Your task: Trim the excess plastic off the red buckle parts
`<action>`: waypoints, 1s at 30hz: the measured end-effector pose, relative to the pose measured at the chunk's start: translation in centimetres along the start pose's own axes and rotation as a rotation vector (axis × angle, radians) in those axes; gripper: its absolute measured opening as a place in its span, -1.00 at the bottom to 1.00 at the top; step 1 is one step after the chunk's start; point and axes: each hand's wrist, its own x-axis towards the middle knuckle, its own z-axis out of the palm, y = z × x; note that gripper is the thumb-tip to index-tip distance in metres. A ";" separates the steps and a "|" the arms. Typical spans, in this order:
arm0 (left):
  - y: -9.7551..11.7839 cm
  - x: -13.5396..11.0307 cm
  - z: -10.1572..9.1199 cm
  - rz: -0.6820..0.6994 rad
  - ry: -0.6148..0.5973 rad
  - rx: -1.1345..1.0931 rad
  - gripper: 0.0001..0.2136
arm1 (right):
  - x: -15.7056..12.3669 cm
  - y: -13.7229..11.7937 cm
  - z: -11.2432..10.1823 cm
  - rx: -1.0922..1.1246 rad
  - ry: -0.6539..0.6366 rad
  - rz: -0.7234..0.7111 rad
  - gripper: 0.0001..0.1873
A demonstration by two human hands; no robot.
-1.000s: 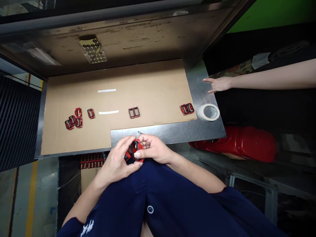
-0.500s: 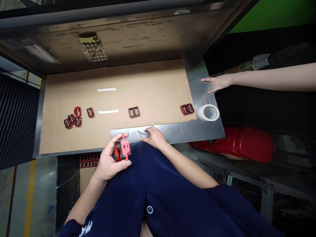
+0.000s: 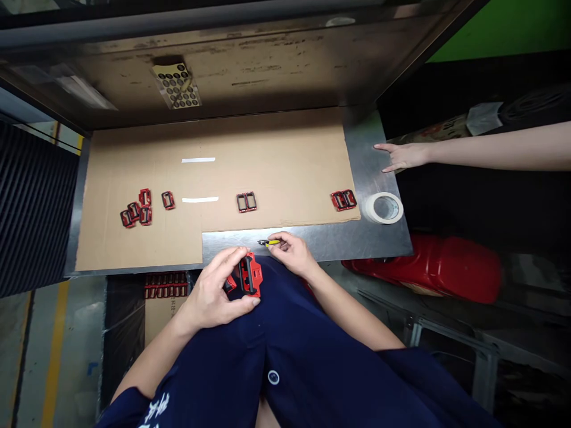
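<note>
My left hand (image 3: 214, 291) is closed around a red-and-black plastic frame part (image 3: 253, 276) at the bench's front edge, its red side turned to the right. Another bit of red (image 3: 229, 284) shows in the same grip, and whether it is a separate part I cannot tell. In my right hand (image 3: 292, 252) are small yellow-handled nippers (image 3: 266, 242), their metal tip pointing left, over the bare metal strip. The tip is apart from the frame part. On the cardboard sheet (image 3: 276, 154) lie a pair of similar frames (image 3: 247, 202) ahead of my hands.
Several frames (image 3: 136, 209) cluster at left beside a single one (image 3: 168, 200); two more (image 3: 343, 200) lie at right. A tape roll (image 3: 384, 208) sits on the metal bench (image 3: 312, 241). Another person's hand (image 3: 404, 156) rests at its right edge. Below left, rows of frames (image 3: 166, 285) show.
My left hand has moved right and turned the frame part. My right hand has lifted the nippers, so their yellow handle now shows. The view has shifted slightly.
</note>
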 end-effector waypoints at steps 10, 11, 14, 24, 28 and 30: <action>0.2 0.9 0.1 0.143 0.015 -0.001 -0.22 | -5.5 -7.9 -4.9 0.286 0.208 -0.794 -0.88; 0.1 0.9 0.1 0.146 0.015 -0.004 -0.22 | -5.5 -8.0 -4.9 0.270 0.220 -0.804 -0.89; 0.1 0.9 0.0 0.140 0.017 -0.009 -0.20 | -5.3 -8.1 -4.8 0.237 0.235 -0.832 -0.91; 0.2 0.7 0.0 0.130 0.038 -0.003 -0.20 | -5.3 -8.4 -4.9 0.226 0.239 -0.875 -0.94; 0.2 0.7 0.1 0.125 0.037 0.005 -0.21 | -5.3 -8.3 -4.9 0.198 0.228 -0.867 -0.93; 0.2 0.6 0.1 0.128 0.042 0.019 -0.22 | -5.4 -8.2 -5.1 0.181 0.208 -0.862 -0.93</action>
